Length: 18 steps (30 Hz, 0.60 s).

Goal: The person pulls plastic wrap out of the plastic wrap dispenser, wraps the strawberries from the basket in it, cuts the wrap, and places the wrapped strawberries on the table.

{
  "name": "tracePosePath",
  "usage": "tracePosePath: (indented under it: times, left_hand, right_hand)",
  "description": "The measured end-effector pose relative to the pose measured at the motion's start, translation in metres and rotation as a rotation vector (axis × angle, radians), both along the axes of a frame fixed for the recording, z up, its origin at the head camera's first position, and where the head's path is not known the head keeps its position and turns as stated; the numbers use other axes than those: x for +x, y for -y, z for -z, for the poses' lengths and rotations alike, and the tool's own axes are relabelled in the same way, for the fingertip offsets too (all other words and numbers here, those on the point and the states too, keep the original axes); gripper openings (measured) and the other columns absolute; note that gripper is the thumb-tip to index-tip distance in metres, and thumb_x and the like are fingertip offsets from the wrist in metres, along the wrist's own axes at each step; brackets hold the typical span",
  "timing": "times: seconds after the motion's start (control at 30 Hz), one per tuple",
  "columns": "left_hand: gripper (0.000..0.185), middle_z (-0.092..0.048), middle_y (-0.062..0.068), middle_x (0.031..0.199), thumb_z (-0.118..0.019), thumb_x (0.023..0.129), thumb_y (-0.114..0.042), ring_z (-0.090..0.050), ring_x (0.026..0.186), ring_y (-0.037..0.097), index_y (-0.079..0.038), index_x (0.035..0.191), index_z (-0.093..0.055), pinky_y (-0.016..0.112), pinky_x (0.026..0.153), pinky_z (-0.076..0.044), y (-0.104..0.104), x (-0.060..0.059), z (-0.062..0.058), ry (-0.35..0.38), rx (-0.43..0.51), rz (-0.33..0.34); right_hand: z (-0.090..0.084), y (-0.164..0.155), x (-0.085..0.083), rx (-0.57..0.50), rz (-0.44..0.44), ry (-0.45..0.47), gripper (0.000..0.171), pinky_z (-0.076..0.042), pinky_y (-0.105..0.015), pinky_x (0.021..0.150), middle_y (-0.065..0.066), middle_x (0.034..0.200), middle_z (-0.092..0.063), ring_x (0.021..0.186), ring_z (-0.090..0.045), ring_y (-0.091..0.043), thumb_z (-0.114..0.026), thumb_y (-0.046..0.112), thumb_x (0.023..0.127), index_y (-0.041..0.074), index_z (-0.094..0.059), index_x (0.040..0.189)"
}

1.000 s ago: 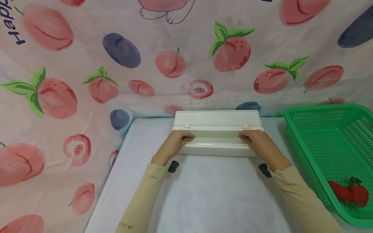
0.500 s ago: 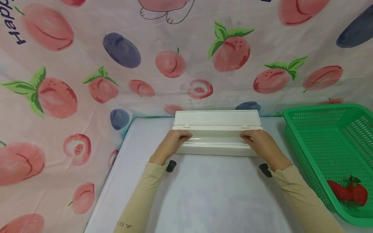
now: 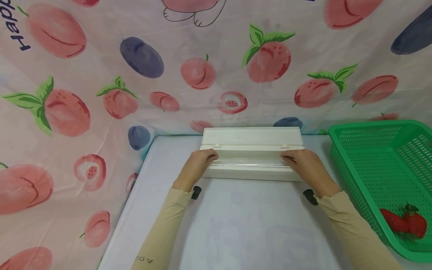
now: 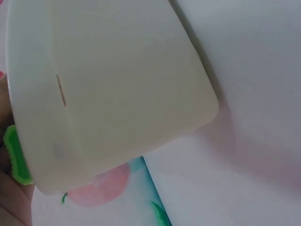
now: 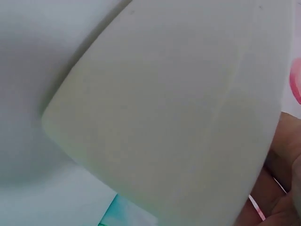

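While the fruit-printed cloth (image 3: 67,112) fills the left and upper parts of the head view, the left hand (image 3: 199,165) sits just left of centre, fingers curled over the left end of the long white box (image 3: 251,161). That box lies across the middle of the frame on the pale table (image 3: 236,225), near the back edge, with its hinged lid (image 3: 251,135) standing open behind the tray. Something clear and glossy, probably a roll of film, lies inside the tray; its nature cannot be confirmed. Further right, the right hand (image 3: 303,165) grips the right end in the same manner, fingers hooked over the rim. Both wrist views show only a rounded cream corner of the box (image 4: 108,94) at close range. Judged from its thin plastic walls, the box is light, rigid and smooth, so it may slide on the table; the two ends offer the surest hold. At the far right, a green basket (image 3: 381,165) holds red strawberries (image 3: 403,223).
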State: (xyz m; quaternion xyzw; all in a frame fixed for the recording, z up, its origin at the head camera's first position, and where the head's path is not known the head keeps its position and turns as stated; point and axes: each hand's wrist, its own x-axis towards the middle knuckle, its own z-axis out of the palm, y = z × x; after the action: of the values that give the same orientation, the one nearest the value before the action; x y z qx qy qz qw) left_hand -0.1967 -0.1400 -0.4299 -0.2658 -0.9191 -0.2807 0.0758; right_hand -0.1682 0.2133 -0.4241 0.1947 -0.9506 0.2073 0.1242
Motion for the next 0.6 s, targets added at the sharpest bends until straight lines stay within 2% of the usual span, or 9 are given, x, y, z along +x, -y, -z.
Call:
tracePosePath:
  times: [0.2,0.37,0.6]
  left_hand:
    - [0.009,-0.075,0.004,0.096,-0.067,0.094,-0.012,-0.069,0.089,0.015,-0.007,0.099,-0.072,0.029,0.083,-0.057,0.0,-0.004,-0.001,-0.021,0.076,-0.005]
    - [0.01,-0.074,0.006,0.097,-0.066,0.095,-0.012,-0.069,0.09,0.016,-0.005,0.1,-0.071,0.03,0.083,-0.057,0.001,-0.006,-0.007,-0.001,0.147,0.012]
    - [0.01,-0.074,0.007,0.098,-0.066,0.094,-0.008,-0.069,0.092,0.017,-0.003,0.101,-0.072,0.032,0.084,-0.057,0.003,-0.008,-0.014,0.016,0.179,0.045]
  right_hand:
    - [-0.004,-0.005,-0.002,-0.097,-0.01,-0.002,0.015,-0.057,-0.05,0.076,-0.018,0.1,-0.075,0.087,-0.071,-0.034,-0.073,0.002,0.087,0.001,-0.077,0.101]
    - [-0.011,-0.007,-0.002,-0.187,-0.025,0.029,0.015,-0.056,-0.049,0.078,-0.018,0.104,-0.074,0.093,-0.07,-0.033,-0.071,0.0,0.088,0.001,-0.075,0.103]
    - [-0.02,-0.008,-0.003,-0.2,-0.051,0.04,0.017,-0.056,-0.052,0.081,-0.019,0.102,-0.074,0.095,-0.07,-0.035,-0.069,-0.004,0.089,-0.001,-0.075,0.104]
